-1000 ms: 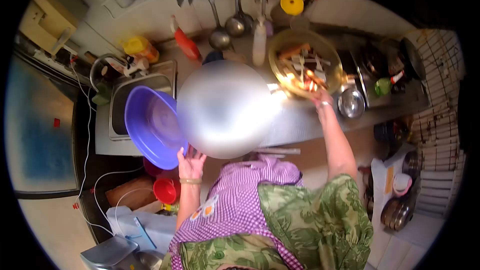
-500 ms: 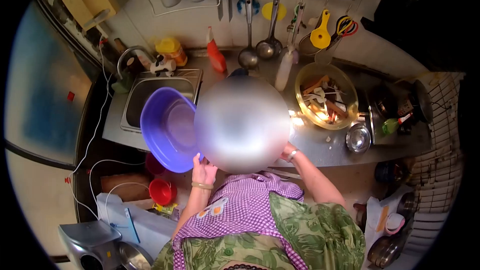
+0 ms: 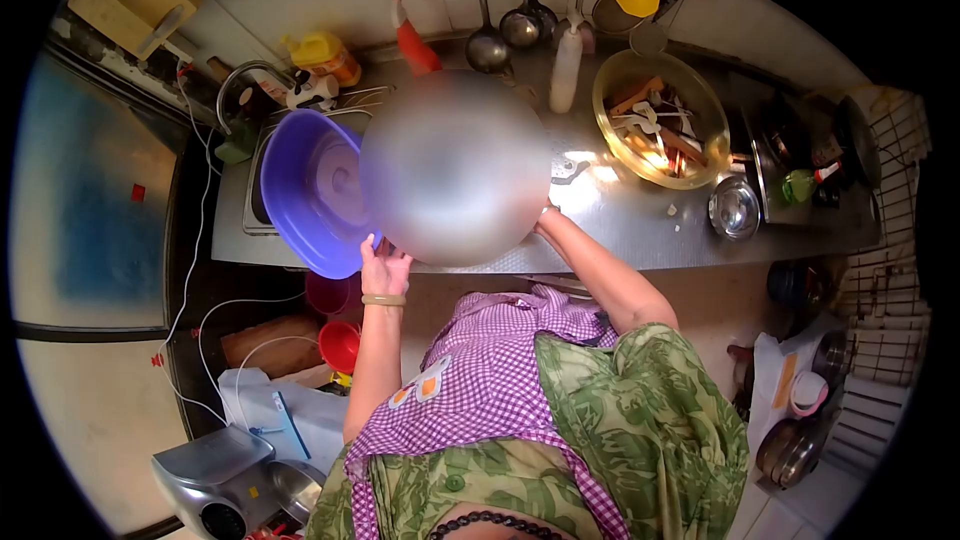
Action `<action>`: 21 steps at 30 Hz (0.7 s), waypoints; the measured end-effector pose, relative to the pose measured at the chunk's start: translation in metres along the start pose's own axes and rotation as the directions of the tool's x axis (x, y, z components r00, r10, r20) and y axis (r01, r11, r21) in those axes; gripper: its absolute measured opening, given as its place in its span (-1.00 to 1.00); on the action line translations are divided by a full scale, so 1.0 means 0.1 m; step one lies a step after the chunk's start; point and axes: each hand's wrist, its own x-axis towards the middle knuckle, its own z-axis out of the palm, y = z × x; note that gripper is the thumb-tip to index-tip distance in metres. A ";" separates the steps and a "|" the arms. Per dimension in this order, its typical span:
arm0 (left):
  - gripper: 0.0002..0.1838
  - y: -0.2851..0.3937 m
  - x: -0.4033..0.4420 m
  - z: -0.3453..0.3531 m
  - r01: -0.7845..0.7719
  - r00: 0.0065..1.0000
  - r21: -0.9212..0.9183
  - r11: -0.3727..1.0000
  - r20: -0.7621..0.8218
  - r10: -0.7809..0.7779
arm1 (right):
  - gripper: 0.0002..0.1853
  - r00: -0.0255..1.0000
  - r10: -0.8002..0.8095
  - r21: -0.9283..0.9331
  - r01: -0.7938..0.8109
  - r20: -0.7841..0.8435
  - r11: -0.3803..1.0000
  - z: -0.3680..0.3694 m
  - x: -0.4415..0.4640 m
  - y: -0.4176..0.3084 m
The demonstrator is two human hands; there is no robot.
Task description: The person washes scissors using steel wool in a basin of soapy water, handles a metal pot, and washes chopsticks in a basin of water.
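Head view: the purple basin (image 3: 312, 202) sits partly over the sink (image 3: 256, 202), its near side poking past the counter (image 3: 620, 240) edge. Imo it could tip or slide if the left hand (image 3: 384, 268) slips, since the support looks lopsided. That hand's about half open at the basin's near rim, thumb apart from the fingers; can't tell if it's properly clamped on. Right hand (image 3: 545, 219) is right of the basin, mostly lost in the blur, so no clue on its grip or contact.
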 end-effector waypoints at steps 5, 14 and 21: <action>-0.53 0.14 -0.01 -0.02 -0.062 0.995 0.043 0.997 -0.080 0.065 | -0.59 0.997 -0.067 0.046 0.065 0.033 0.997 0.44 0.58 0.27; -0.57 0.33 -0.46 -0.14 -0.134 0.988 -0.017 0.991 -0.084 0.132 | -0.58 0.977 0.134 0.237 -0.171 0.165 0.956 0.41 0.19 -0.67; -0.59 0.41 -0.94 -0.30 -0.197 0.970 0.137 0.971 -0.117 0.214 | -0.22 0.938 0.342 0.818 -0.238 0.054 0.524 -1.15 -0.62 -0.66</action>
